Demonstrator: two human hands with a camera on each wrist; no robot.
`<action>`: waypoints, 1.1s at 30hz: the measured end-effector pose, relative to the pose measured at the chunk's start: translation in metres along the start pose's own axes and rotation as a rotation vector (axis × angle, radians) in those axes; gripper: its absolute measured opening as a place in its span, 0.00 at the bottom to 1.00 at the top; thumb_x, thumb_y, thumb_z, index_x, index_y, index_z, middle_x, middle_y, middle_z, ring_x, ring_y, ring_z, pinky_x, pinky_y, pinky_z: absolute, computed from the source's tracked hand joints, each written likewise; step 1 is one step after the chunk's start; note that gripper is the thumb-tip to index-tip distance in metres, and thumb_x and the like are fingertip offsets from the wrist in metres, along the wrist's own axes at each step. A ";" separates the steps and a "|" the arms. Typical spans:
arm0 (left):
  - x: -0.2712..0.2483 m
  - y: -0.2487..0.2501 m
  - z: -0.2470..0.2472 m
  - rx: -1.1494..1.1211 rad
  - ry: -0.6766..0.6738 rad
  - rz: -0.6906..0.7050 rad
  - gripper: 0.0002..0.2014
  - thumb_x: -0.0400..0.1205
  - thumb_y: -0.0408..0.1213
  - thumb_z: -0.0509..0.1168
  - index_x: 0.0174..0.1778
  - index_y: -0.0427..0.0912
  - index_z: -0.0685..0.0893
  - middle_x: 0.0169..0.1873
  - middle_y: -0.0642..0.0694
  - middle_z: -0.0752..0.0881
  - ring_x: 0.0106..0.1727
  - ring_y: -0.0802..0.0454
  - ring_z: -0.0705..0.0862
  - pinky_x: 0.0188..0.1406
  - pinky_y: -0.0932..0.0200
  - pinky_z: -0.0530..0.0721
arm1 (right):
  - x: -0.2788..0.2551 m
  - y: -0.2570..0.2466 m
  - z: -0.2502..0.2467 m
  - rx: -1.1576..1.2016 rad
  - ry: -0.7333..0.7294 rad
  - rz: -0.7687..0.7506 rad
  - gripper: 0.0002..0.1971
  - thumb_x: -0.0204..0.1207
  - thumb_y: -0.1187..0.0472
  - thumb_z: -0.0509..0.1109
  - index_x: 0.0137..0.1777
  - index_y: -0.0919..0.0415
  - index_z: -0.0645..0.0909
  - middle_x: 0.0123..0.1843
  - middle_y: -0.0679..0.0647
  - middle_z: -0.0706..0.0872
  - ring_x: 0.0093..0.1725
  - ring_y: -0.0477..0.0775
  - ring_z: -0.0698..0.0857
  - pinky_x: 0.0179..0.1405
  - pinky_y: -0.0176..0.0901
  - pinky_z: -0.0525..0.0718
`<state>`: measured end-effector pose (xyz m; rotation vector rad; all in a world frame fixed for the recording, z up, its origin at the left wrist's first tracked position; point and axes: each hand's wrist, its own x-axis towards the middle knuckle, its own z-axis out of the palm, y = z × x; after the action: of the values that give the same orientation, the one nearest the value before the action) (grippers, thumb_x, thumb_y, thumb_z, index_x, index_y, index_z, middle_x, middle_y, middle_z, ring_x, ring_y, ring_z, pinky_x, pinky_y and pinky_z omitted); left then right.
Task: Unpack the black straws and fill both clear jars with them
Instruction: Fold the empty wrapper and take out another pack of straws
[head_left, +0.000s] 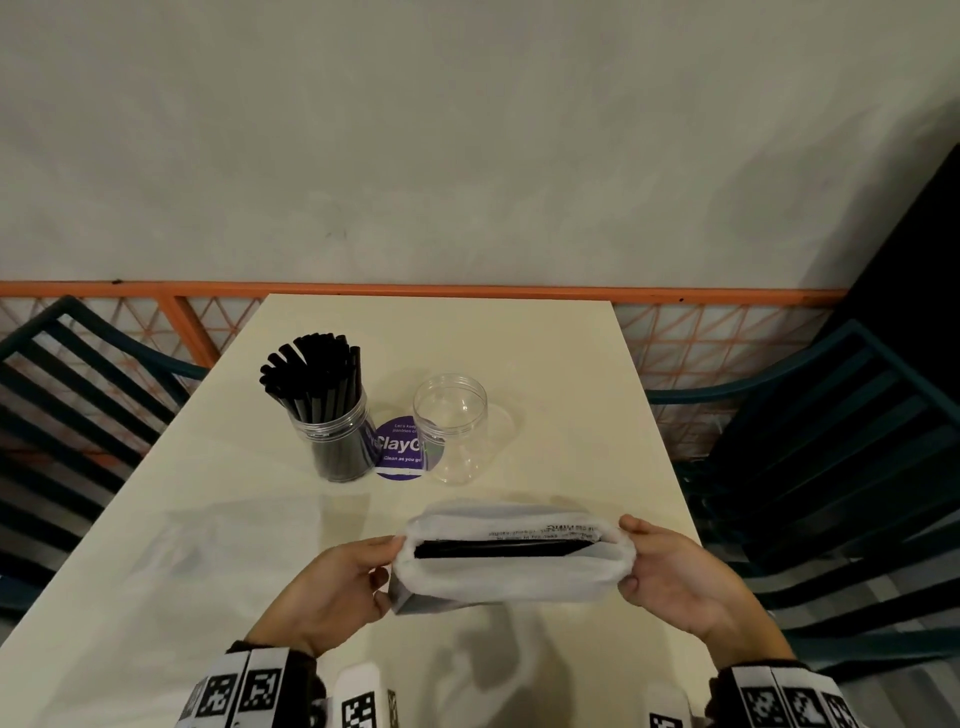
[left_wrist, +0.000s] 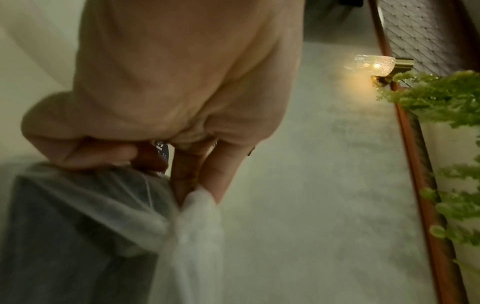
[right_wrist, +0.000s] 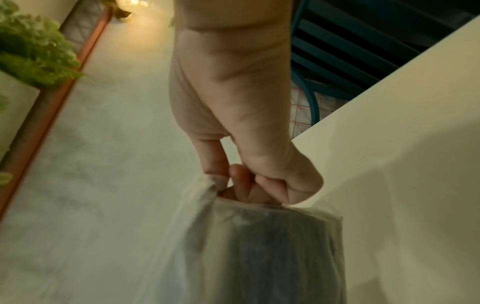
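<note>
Both hands are up front: left hand (head_left: 332, 587) and right hand (head_left: 675, 577) each pinch one end of a white plastic bag (head_left: 506, 579), stretching its mouth wide just above the table (head_left: 545, 353). Black straws (head_left: 501, 549) lie flat inside. Further back, one clear jar (head_left: 332, 441) is stuffed with straws, the other jar (head_left: 451, 431) beside it holds none, and a purple sticker (head_left: 397, 449) sits between them.

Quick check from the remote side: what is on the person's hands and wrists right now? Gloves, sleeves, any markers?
No gloves: the left hand and right hand are bare, with no rings visible. Each wrist carries a white band printed with square black-and-white coded markers, over a dark cuff; the right wrist's band matches. White blocks with similar markers sit between the wrists at the head view's bottom edge.
</note>
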<state>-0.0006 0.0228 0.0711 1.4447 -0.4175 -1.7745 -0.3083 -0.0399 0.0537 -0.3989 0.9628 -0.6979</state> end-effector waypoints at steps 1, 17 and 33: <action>-0.001 0.001 0.000 -0.019 -0.007 -0.021 0.09 0.69 0.34 0.65 0.43 0.39 0.86 0.29 0.51 0.81 0.32 0.56 0.68 0.30 0.63 0.65 | -0.001 -0.001 -0.002 0.034 -0.009 0.013 0.31 0.28 0.70 0.87 0.32 0.57 0.76 0.31 0.55 0.87 0.26 0.51 0.78 0.16 0.36 0.77; 0.013 -0.013 0.013 0.520 0.313 0.326 0.07 0.72 0.33 0.73 0.36 0.37 0.81 0.33 0.44 0.81 0.37 0.50 0.78 0.33 0.63 0.74 | 0.005 0.017 0.019 -0.772 0.378 -0.315 0.06 0.75 0.66 0.67 0.51 0.59 0.78 0.46 0.56 0.84 0.42 0.49 0.80 0.35 0.37 0.74; 0.025 -0.026 0.009 0.938 0.403 0.620 0.18 0.77 0.20 0.61 0.40 0.46 0.91 0.45 0.50 0.73 0.44 0.61 0.75 0.50 0.81 0.73 | 0.019 0.032 0.016 -1.180 0.379 -0.740 0.20 0.68 0.86 0.64 0.38 0.61 0.89 0.42 0.42 0.75 0.43 0.46 0.78 0.44 0.14 0.72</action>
<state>-0.0198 0.0182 0.0391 1.9303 -1.4162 -0.7452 -0.2761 -0.0297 0.0317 -1.7710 1.5568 -0.8114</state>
